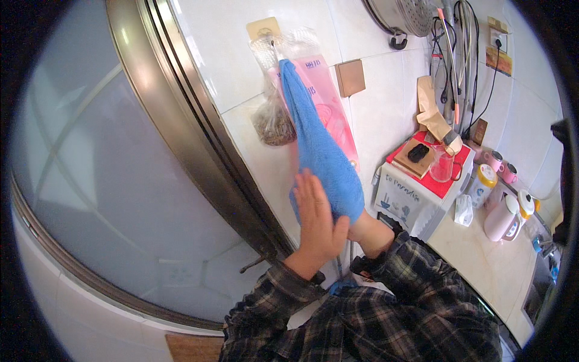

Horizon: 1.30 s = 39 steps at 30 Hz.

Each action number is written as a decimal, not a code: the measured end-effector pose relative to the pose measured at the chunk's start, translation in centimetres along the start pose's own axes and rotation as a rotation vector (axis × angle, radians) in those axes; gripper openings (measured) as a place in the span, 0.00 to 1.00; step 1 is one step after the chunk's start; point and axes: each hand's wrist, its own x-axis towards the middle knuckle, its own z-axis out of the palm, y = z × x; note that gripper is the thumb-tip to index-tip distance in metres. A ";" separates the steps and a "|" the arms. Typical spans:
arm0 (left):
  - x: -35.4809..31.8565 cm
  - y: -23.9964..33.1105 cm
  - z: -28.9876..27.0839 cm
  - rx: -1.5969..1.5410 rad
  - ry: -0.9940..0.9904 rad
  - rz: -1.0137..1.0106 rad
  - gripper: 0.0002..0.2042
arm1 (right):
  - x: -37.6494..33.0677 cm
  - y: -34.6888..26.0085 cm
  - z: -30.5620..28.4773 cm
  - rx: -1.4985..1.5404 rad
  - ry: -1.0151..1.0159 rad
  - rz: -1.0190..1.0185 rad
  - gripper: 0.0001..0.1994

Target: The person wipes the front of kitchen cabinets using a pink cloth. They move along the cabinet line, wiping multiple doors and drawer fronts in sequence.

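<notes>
Blue towel [325,148] hangs from the wall hook [272,46], which takes its weight, so the left hand [315,211] lies flat against it, unclenched. Right hand [363,229], wrapped inside: can't tell its grip!

Kitchen, apparently domestic. Evidence: perforated metal cookware [416,15] hung on white tiled wall [386,99] at 1 o'clock; pink kettle [500,218] and pink mugs [509,173] around 3 o'clock. Pale countertop [467,256] toward 4 o'clock.

The towel [325,157] is plain blue, the sleeves [271,301] dark plaid, the packet [333,117] pink, the kettle [502,219] pale pink.
</notes>
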 end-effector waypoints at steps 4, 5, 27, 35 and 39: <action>-2.2 0.1 2.3 -0.110 0.131 0.023 0.27 | -1.0 -0.4 1.0 0.180 0.073 0.150 0.30; -2.5 -0.1 2.4 -0.170 0.064 -0.013 0.28 | -0.8 -0.5 0.8 0.060 0.077 0.169 0.33; -2.6 -1.1 0.4 -0.424 -0.373 -0.120 0.37 | 1.7 0.4 0.9 0.014 0.423 0.059 0.22; -2.0 -0.3 -1.2 -0.405 -0.475 -0.093 0.40 | 1.2 -0.2 1.3 -0.047 0.334 0.076 0.18; -1.8 0.1 -3.2 -0.380 -0.570 -0.170 0.39 | 1.8 -0.8 1.0 -0.073 0.283 0.094 0.17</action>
